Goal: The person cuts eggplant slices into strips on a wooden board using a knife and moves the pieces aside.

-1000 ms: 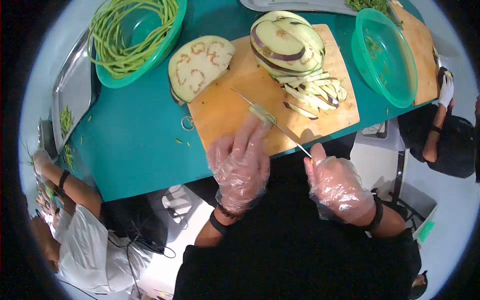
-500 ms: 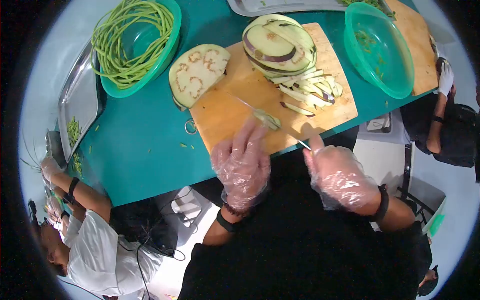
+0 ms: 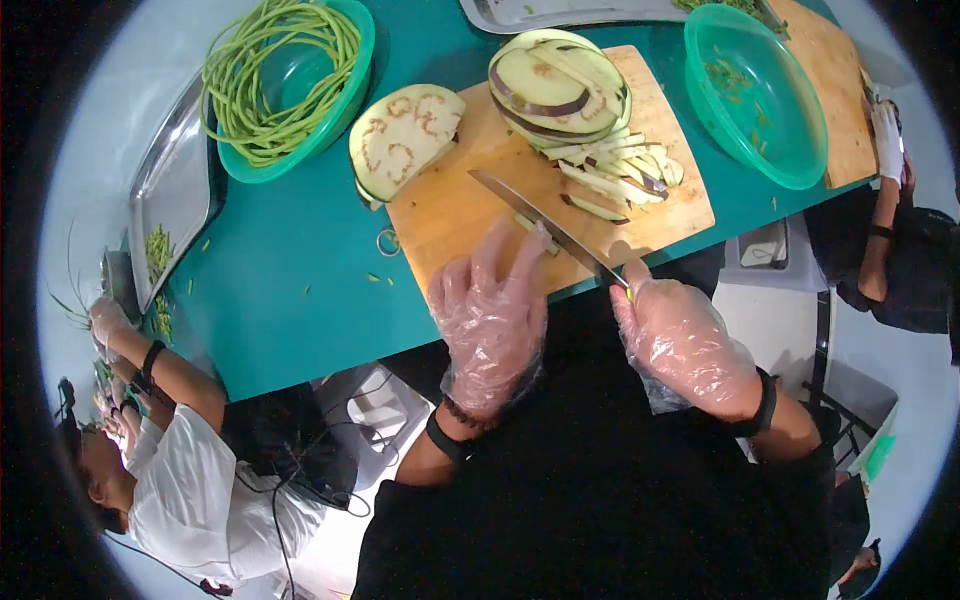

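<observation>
Under left fingertips [image 3: 535, 238], eggplant strip [image 3: 524, 222], beside knife [image 3: 545, 228]

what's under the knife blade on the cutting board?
A small pale eggplant piece lies under the knife, pinned by the left hand fingertips. Beyond it is bare cutting board. How much of the piece the fingers and blade cover cannot be seen.
</observation>
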A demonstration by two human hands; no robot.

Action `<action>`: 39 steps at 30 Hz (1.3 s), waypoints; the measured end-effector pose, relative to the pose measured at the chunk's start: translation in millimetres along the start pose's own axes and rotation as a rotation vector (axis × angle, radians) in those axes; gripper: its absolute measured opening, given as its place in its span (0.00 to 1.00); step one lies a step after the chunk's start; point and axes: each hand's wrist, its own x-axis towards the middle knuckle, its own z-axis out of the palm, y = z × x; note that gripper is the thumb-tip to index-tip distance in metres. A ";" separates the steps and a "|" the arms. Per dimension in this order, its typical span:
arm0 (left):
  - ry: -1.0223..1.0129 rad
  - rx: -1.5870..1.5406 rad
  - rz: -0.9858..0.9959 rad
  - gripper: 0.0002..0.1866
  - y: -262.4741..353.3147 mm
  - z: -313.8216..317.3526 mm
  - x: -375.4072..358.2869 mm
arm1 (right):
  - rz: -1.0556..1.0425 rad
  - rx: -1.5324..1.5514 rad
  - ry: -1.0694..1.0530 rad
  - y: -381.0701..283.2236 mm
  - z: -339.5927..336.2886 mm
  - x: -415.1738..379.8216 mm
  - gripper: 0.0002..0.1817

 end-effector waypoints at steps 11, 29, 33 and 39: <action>-0.004 0.049 0.009 0.31 2.6 2.8 -0.8 | 0.010 -0.068 0.031 -7.1 4.5 3.8 0.17; 0.219 -0.334 -0.080 0.31 -10.2 5.6 -13.0 | -0.018 -0.078 0.075 1.8 -9.7 -18.4 0.13; 0.288 -0.368 -0.064 0.29 -11.5 3.7 -17.6 | 0.066 0.028 -0.073 -12.9 -5.6 -23.4 0.12; 0.315 -0.369 -0.059 0.26 -13.2 2.7 -21.9 | 0.049 0.141 -0.194 -13.8 9.6 -22.3 0.13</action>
